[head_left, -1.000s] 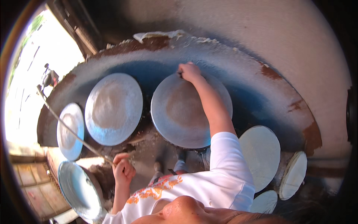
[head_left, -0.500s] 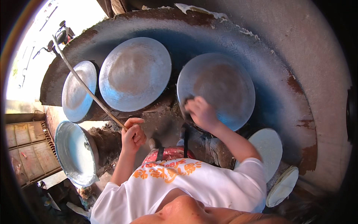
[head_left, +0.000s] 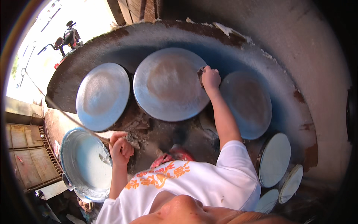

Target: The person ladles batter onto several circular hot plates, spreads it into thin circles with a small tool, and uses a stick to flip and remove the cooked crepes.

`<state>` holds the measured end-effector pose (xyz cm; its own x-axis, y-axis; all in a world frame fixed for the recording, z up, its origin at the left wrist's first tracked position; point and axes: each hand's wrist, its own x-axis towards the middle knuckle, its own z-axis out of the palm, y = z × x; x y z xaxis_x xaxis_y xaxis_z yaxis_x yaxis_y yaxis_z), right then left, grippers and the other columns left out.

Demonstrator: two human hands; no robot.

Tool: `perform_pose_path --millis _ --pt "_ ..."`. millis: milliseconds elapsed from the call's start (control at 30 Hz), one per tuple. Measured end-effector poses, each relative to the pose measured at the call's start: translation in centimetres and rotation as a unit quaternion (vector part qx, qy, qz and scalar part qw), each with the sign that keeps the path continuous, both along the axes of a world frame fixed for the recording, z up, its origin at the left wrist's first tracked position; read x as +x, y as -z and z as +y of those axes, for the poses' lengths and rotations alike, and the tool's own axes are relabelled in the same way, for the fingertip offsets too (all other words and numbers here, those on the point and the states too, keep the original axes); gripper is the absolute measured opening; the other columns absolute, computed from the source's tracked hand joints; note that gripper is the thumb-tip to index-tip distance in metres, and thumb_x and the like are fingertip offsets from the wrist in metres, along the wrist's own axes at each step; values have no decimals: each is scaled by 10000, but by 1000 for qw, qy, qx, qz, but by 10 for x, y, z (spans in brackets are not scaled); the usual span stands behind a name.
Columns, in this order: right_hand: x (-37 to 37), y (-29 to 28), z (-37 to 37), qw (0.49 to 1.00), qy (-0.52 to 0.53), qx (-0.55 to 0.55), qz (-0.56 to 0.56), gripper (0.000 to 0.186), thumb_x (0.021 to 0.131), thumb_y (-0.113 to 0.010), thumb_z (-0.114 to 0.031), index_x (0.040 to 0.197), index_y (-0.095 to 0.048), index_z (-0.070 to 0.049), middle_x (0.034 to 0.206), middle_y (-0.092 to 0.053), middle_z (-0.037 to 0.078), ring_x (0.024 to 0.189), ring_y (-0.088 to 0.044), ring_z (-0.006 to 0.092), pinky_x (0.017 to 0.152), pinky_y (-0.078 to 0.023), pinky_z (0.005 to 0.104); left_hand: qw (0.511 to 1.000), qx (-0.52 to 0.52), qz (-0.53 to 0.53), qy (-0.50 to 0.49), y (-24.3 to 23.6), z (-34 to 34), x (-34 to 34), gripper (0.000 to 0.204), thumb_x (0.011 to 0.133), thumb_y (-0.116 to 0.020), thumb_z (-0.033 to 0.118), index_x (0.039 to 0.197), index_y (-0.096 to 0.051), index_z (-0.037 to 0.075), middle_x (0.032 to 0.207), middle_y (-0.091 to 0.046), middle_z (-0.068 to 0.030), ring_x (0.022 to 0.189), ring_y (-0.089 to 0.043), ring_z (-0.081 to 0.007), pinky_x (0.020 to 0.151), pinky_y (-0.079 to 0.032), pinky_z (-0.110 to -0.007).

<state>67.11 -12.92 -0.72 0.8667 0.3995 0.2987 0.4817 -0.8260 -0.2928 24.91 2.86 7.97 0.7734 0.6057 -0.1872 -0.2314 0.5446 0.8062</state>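
My right hand (head_left: pixel 211 77) is closed around a dark, wadded rag (head_left: pixel 201 77) at the right rim of the middle round metal griddle (head_left: pixel 169 84). Brownish patches mark the middle of that griddle's grey top. My left hand (head_left: pixel 121 148) grips the near end of a long thin stick (head_left: pixel 91 133), which slants out to the far left. Below the stick stands a blue-rimmed basin (head_left: pixel 66 149) of white, batter-like stuff with a metal tool in it, beside my left hand. On either side of the middle griddle are a left griddle (head_left: pixel 103 96) and a right griddle (head_left: pixel 248 106).
A curved, soot-grey ledge (head_left: pixel 149 33) wraps behind the griddles. At my lower right are several pale round discs (head_left: pixel 276 160). A two-wheeler (head_left: pixel 69 39) stands outside at the far left; a tiled panel (head_left: pixel 26 153) lies near the basin.
My right hand has gone from the right griddle's left edge to the middle griddle's right rim. The stick's far end has swung down and left. The view has turned leftward.
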Motion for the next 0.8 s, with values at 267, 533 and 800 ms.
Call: perform_pose_path --millis 267,533,800 --pt "28 -6 241 954 -273 -10 125 118 792 -596 -166 892 -656 -151 914 -670 97 960 -582 313 779 -493 424 990 -28 -4 -141 18 20 -43 194 924 -405 96 1020 -543 0 461 -313 22 311 -254 -73 306 -257 -248" --pt "-192 -8 123 664 -740 -45 101 124 691 -606 -118 681 -612 -242 707 -601 -38 858 -593 215 666 -497 356 984 -46 -41 -165 18 46 -71 195 924 -417 96 1038 -548 7 468 -329 24 322 -270 -66 321 -261 -240" --pt "-244 25 234 928 -348 121 -48 139 701 -644 -39 814 -623 -117 911 -588 71 916 -564 285 779 -489 390 993 -59 -37 -95 11 94 -123 191 923 -449 115 1030 -562 4 466 -340 28 325 -302 -68 334 -301 -245"
